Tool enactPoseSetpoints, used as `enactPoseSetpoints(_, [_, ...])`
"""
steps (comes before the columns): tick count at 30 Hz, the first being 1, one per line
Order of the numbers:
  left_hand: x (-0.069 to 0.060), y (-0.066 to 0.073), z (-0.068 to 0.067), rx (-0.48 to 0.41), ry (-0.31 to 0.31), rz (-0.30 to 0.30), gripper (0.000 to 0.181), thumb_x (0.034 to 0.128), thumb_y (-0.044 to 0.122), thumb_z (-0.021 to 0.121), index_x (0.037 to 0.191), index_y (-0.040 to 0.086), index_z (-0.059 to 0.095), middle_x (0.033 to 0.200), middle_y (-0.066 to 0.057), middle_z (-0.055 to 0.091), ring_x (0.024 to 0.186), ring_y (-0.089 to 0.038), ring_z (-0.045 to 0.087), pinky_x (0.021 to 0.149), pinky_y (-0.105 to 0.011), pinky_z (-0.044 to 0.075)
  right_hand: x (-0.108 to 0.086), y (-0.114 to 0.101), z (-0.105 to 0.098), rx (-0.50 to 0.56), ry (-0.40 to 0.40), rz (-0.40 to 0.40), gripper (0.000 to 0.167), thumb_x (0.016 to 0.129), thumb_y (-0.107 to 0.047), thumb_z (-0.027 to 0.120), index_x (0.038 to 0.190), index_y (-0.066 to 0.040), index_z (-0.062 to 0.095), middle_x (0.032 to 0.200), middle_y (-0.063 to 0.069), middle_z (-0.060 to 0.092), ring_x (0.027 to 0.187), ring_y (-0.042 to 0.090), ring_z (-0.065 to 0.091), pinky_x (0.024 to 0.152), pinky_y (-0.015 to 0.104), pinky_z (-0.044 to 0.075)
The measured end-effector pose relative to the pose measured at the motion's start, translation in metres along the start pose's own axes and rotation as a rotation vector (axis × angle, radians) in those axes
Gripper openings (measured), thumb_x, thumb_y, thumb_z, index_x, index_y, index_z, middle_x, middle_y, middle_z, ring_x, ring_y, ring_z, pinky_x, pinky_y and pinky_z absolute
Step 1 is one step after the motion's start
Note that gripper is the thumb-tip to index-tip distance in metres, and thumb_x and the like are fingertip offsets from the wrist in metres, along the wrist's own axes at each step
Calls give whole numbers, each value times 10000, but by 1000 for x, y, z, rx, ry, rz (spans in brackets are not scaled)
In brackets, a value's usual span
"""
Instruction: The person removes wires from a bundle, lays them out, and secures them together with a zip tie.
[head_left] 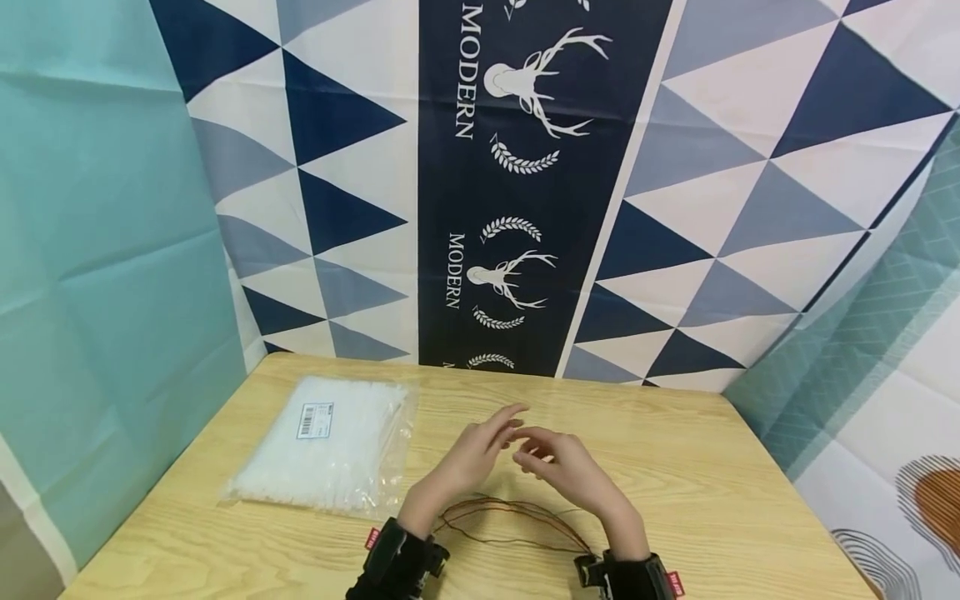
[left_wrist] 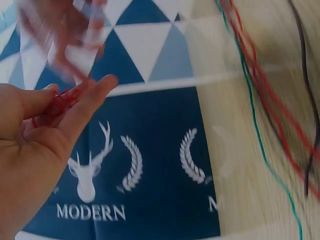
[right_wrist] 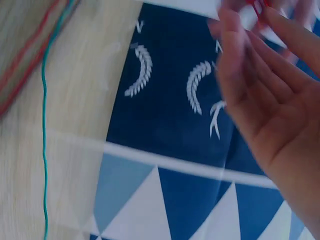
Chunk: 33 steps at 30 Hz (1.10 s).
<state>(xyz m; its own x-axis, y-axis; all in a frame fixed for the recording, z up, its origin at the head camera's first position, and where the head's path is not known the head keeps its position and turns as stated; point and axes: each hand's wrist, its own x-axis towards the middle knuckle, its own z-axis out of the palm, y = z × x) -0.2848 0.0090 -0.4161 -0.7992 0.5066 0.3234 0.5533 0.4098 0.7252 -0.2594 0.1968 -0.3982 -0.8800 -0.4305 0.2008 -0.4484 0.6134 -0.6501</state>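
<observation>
Above the wooden table, my two hands meet with their fingers close together. My left hand (head_left: 474,456) holds a small tangle of thin red cord (left_wrist: 64,101) between thumb and fingers, palm turned up in the left wrist view. Facing it is my right hand (head_left: 567,467), with bent fingers, blurred in the left wrist view. In the right wrist view its palm shows and its fingers are loosely spread beside a bit of red; no firm grip is visible. Loops of thin cord (head_left: 517,502) lie below the hands, and a green cord (right_wrist: 45,145) shows among them.
A clear plastic bag (head_left: 330,467) of white items with a barcode label (head_left: 315,421) lies at the left of the wooden table (head_left: 675,475). A patterned cloth (head_left: 540,192) hangs behind the table's far edge. Black straps (head_left: 393,558) circle both wrists.
</observation>
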Motion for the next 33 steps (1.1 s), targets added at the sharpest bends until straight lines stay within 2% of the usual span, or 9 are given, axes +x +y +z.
enactPoseSetpoints(4, [1,7,6,6,-9,43,425,1065,203,308,1484,268,338,1329,-64,609,1091,-187,647,906,-293,517,5,-3,9,-14,119,-64,276,938,-208,623,1156,-39,637,943,86,733,768,101,673,651,203,532])
enactPoseSetpoints(7, [0,12,7,-41,-23,17,420,1061,267,334,1480,250,348,1321,-50,607,1108,-166,641,904,-269,515,5,-3,8,-14,185,-89,209,906,-94,650,1109,-43,654,901,82,734,739,80,661,640,220,537])
enactPoseSetpoints(10, [0,13,6,-90,-43,-19,414,1036,325,407,1436,217,425,1254,-53,644,1058,-158,663,862,-243,523,3,-3,7,-2,210,-98,208,872,2,657,1077,-28,667,914,97,735,778,114,688,669,225,553])
enactPoseSetpoints(14, [-1,11,5,-107,-48,-21,366,1020,294,457,1352,155,526,1109,-76,700,868,-132,691,746,-196,530,2,-3,7,18,209,-123,221,866,36,647,1084,7,671,962,145,736,827,166,713,700,213,563])
enactPoseSetpoints(18, [-2,10,2,-104,-75,-7,333,1030,242,432,1319,133,554,1016,-86,713,746,-83,669,713,-214,543,2,-2,6,18,214,-160,176,885,12,638,1052,5,694,935,153,738,740,111,694,642,241,565])
enactPoseSetpoints(21, [-4,10,1,-106,-109,4,330,1035,234,413,1312,125,555,1033,-103,714,751,-54,668,738,-215,544,2,-2,5,19,218,-162,133,888,-20,648,1001,-17,719,918,145,741,695,102,687,614,234,559])
enactPoseSetpoints(25, [-6,11,2,-106,-134,-6,357,1043,244,388,1350,121,523,1124,-105,701,803,-66,677,768,-187,528,-1,0,2,40,197,-147,166,899,-54,645,1040,-9,721,978,162,739,740,197,711,634,205,555])
enactPoseSetpoints(29, [-6,11,-1,-126,-149,-18,390,1053,273,360,1391,127,488,1164,-95,684,849,-132,686,778,-195,526,-1,2,1,73,163,-141,210,935,-93,604,1098,-1,700,1004,160,735,790,214,713,669,244,569])
enactPoseSetpoints(33, [-5,11,-6,-145,-159,-7,401,1050,328,361,1391,163,492,1105,-72,689,808,-147,678,763,-212,523,-1,-1,0,84,167,-135,218,955,-113,579,1113,-14,693,957,127,739,774,187,705,671,298,576])
